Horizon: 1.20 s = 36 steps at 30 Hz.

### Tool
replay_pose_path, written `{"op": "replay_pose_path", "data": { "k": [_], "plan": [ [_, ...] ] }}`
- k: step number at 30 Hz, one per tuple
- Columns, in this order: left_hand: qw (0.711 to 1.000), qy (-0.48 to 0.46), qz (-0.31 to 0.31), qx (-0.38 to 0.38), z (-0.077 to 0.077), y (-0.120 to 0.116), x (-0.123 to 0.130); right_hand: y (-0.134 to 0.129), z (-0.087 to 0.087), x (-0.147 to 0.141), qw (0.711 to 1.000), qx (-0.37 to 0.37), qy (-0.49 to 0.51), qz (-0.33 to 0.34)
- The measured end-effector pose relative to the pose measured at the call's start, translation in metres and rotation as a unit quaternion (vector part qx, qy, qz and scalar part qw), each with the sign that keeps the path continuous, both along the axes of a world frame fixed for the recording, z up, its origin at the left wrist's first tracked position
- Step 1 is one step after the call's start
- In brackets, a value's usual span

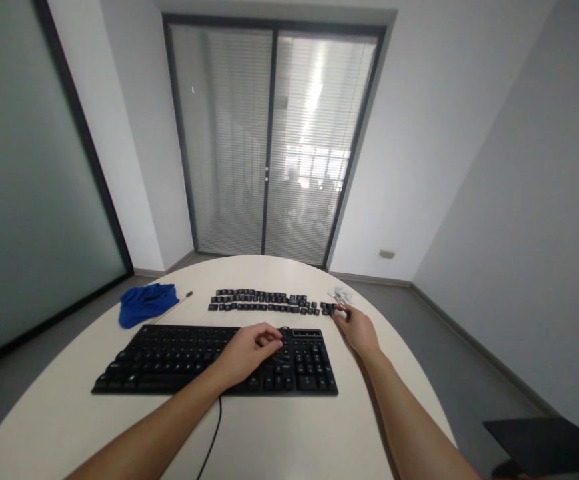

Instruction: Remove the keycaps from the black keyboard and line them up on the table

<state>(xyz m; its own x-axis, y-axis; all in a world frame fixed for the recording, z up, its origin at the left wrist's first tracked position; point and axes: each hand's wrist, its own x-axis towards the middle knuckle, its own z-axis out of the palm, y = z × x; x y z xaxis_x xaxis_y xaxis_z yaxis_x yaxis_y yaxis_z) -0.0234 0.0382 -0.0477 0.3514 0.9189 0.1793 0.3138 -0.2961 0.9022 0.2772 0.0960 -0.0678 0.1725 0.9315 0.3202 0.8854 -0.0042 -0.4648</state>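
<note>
Worktop [279,433]: pale and rounded, it carries everything I watch on my feed.
Keyboard [169,360]: black, long axis left to right, near the front edge.
Loose keys [264,307]: rows beyond the keyboard, roughly parallel to it; their right end lies by my right fingertips, the rest stretching leftward from that grip.
Blue cloth [146,305]: far left, brush [176,305] beside it.
Left hand [252,350]: over the keyboard's right half, thumb and fingers curled close; I can't tell if they meet.
Right hand [362,330]: nearer the loose keys, fingers drawn in by something small, dark and red; I can't confirm a pinch.
White bundle [343,293]: just beyond that hand.
</note>
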Motion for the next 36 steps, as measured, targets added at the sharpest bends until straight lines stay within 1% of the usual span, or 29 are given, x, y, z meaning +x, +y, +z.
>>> {"op": "replay_pose_path", "data": {
  "k": [3, 5, 7, 8, 10, 11, 14, 15, 17, 19, 22, 25, 29, 31, 36],
  "plan": [
    [0.999, 0.04, -0.015, 0.019, 0.003, -0.005, 0.0, -0.002, 0.005, -0.002, 1.0, 0.012, 0.011, -0.022],
    [0.993, 0.088, -0.04, 0.07, 0.008, -0.011, 0.0, -0.005, 0.012, -0.006, 0.998, 0.026, 0.025, -0.045],
    [0.974, 0.14, -0.082, 0.158, 0.015, -0.018, -0.001, -0.01, 0.021, -0.011, 0.997, 0.041, 0.039, -0.057],
    [0.959, 0.165, -0.116, 0.198, 0.018, -0.021, -0.001, -0.014, 0.026, -0.014, 0.996, 0.044, 0.047, -0.054],
    [0.93, 0.21, -0.167, 0.251, 0.022, -0.026, -0.002, -0.021, 0.036, -0.022, 0.997, 0.049, 0.06, -0.029],
    [0.919, 0.229, -0.185, 0.265, 0.023, -0.027, -0.001, -0.026, 0.04, -0.026, 0.997, 0.047, 0.067, -0.002],
    [0.904, 0.261, -0.197, 0.275, 0.023, -0.028, -0.001, -0.037, 0.052, -0.039, 0.991, 0.055, 0.079, 0.091],
    [0.903, 0.266, -0.197, 0.275, 0.022, -0.027, -0.001, -0.04, 0.054, -0.043, 0.989, 0.062, 0.073, 0.11],
    [0.903, 0.269, -0.193, 0.274, 0.021, -0.027, -0.001, -0.044, 0.057, -0.05, 0.987, 0.07, 0.065, 0.126],
    [0.904, 0.266, -0.19, 0.276, 0.021, -0.027, -0.002, -0.045, 0.057, -0.055, 0.984, 0.071, 0.072, 0.147],
    [0.905, 0.261, -0.188, 0.278, 0.021, -0.027, -0.002, -0.044, 0.052, -0.058, 0.971, 0.061, 0.118, 0.196],
    [0.905, 0.262, -0.189, 0.278, 0.021, -0.027, -0.002, -0.041, 0.046, -0.057, 0.956, 0.028, 0.198, 0.214],
    [0.904, 0.259, -0.19, 0.281, 0.02, -0.026, -0.002, -0.039, 0.041, -0.054, 0.927, -0.003, 0.3, 0.225],
    [0.905, 0.259, -0.189, 0.281, 0.019, -0.026, -0.003, -0.039, 0.04, -0.053, 0.921, -0.015, 0.307, 0.239],
    [0.904, 0.259, -0.188, 0.282, 0.018, -0.026, -0.003, -0.04, 0.04, -0.053, 0.933, -0.022, 0.24, 0.266]
  ]
}}
